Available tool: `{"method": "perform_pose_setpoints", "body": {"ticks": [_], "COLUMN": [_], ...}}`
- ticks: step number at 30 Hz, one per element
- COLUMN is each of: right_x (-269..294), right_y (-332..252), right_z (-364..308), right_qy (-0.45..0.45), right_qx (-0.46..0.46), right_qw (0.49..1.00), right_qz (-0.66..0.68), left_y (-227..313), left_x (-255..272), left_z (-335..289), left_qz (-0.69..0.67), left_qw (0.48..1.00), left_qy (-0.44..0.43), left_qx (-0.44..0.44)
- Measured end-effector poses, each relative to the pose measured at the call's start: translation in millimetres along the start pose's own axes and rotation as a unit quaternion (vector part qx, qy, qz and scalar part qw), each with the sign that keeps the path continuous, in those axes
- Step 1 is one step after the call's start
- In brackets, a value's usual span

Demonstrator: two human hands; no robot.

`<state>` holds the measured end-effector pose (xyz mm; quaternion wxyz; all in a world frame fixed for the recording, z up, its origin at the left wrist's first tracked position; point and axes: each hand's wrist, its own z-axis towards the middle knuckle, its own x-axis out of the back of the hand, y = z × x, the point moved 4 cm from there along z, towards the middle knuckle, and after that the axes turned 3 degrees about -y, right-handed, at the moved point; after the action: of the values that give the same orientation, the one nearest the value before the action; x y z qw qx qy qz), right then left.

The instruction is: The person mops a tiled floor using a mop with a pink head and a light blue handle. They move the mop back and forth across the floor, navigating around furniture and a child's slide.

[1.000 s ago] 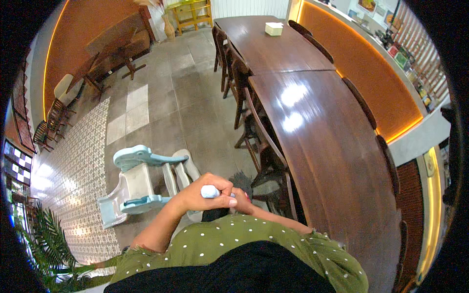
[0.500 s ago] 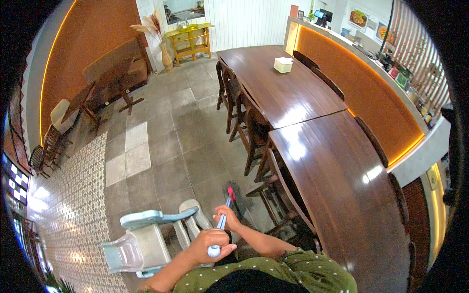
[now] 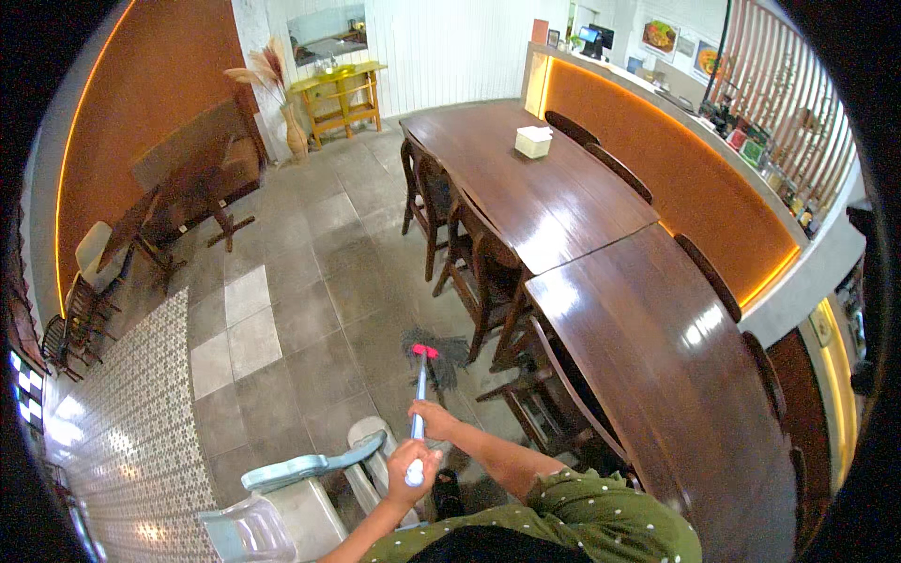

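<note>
A mop (image 3: 420,383) with a light-blue handle and a pink connector reaches away from me, its dark strands (image 3: 443,355) spread on the grey tiled floor. My left hand (image 3: 411,466) is closed round the handle close to its rounded top end. Further down, my right hand (image 3: 432,419) grips the same handle. The mop's strands lie just left of the legs of the dark wooden chairs (image 3: 490,281).
A long dark wooden table (image 3: 619,291) runs along the right, with a white tissue box (image 3: 532,143) on it. Close to my left arm stands a grey and light-blue plastic high chair (image 3: 305,516). A bench (image 3: 202,178) and tables are at the far left.
The mop head has swung left and away from me, and its strands now fan out more. Both hands have moved with the handle, the left one drawing closer to the right.
</note>
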<state>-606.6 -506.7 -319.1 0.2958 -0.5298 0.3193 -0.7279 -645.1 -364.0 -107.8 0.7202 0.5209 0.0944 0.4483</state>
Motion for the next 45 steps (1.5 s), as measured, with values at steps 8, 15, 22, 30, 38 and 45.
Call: {"method": "perform_pose_setpoints", "body": {"ticks": [8,15,22,30,38,45], "right_x": [3.7,46.4,59.7,82.8,16.6,-16.3], "right_y": [-10.7,-69.5,-93.4,-120.2,-81.4,-10.8], "right_z": [-23.1,-103.5,-221.1,-322.8,-261.1,-139.3], "right_qy": [-0.126,-0.130,-0.162,0.106,0.133,-0.130], "right_qx": [0.036,0.108,-0.028,0.018,-0.234,-0.187], "right_qw": [0.991,0.986,0.982,0.991,0.787,0.930], "right_qz": [-0.039,-0.007,0.092,0.084,0.555,0.289], "left_y": [52.1,143.2,229.8,278.2,211.2,105.1], "left_x": [-4.7,-21.4,-55.8,-116.2,-94.0,-61.4], "left_z": [-16.0,-37.4,-75.6,-120.5,-146.7,-121.7], "left_qz": [0.049,0.029,0.039,-0.020,0.078,0.087], "left_qw": [0.997,0.997,0.985,0.936,0.942,0.992], "left_qy": [-0.030,-0.069,-0.171,-0.345,-0.320,-0.094], "left_qx": [0.059,-0.018,-0.002,-0.070,-0.069,0.002]}}
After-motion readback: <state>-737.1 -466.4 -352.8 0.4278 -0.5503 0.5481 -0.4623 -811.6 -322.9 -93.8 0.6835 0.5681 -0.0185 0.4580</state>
